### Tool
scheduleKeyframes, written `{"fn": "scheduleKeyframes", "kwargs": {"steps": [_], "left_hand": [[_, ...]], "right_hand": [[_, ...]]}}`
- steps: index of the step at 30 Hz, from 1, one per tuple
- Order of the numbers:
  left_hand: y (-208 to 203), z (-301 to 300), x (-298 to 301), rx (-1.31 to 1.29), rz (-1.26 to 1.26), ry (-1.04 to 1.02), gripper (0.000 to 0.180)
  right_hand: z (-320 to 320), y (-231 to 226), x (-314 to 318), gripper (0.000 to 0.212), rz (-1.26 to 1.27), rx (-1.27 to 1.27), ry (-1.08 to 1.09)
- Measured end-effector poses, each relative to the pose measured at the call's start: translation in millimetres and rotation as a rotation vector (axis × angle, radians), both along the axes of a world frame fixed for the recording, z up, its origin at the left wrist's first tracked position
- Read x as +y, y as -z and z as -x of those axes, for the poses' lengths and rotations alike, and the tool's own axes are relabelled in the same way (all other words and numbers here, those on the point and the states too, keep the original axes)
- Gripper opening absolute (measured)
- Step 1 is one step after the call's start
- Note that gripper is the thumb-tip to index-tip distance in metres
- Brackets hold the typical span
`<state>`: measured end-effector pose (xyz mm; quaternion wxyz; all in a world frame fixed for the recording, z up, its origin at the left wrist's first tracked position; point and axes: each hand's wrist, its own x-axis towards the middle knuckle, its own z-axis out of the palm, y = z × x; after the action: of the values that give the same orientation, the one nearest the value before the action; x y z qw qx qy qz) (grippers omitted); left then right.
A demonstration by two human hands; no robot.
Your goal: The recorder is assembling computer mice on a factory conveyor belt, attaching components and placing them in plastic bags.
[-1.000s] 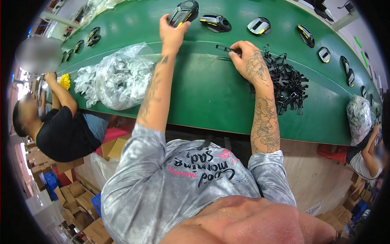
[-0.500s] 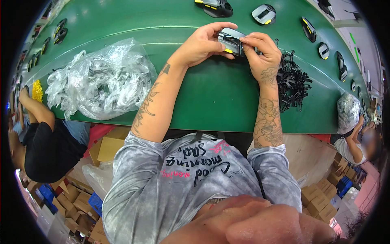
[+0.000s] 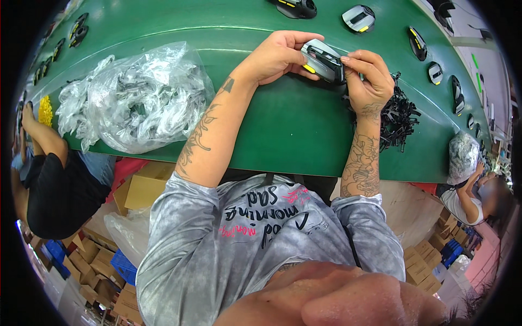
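My left hand point(image 3: 276, 58) is closed around the left end of a grey-and-black plastic housing point(image 3: 323, 61) with a yellow strip along its near side. A black, frame-like part shows on its upper face. At the housing's right end, the thumb and fingers of my right hand point(image 3: 371, 81) pinch its edge; whether a small piece sits between the fingertips cannot be seen. Both hands hold it above the green table point(image 3: 283, 130). Beside my right wrist lies a pile of thin black plastic strips point(image 3: 399, 117), partly hidden by that hand and forearm.
A large clear plastic bag point(image 3: 147, 98) with crumpled film lies left of my left forearm. Similar housings point(image 3: 359, 19) stand along the far side. Yellow small parts point(image 3: 45, 111) are heaped at far left. Co-workers sit at both sides, and cardboard boxes point(image 3: 147, 185) stand below the table edge.
Both hands and the housing have shifted slightly right, and the housing has tilted a little. My right fingers have moved from its upper face to its right end.
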<state>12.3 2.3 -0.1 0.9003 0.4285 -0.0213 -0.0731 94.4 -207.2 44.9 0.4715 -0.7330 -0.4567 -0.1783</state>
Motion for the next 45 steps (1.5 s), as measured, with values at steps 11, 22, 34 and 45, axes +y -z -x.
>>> {"fn": "scheduleKeyframes", "kwargs": {"steps": [11,22,34,45], "left_hand": [[-10.1,1.3,-1.9,0.02,-0.04,-0.048,0.044],[-5.0,0.8,-1.2,0.021,0.083,-0.029,0.047],[-5.6,2.3,1.2,0.015,0.146,-0.028,0.043],[-6.6,2.5,-18.2,0.0,0.061,-0.257,0.04]], "right_hand": [[0.8,-8.6,-5.7,0.019,0.105,0.01,-0.023],[5.0,-5.2,-0.5,0.019,0.055,-0.045,-0.05],[5.7,-9.0,-1.8,0.016,0.055,-0.057,-0.011],[4.8,3.0,3.5,0.056,-0.175,0.633,-0.028]]}}
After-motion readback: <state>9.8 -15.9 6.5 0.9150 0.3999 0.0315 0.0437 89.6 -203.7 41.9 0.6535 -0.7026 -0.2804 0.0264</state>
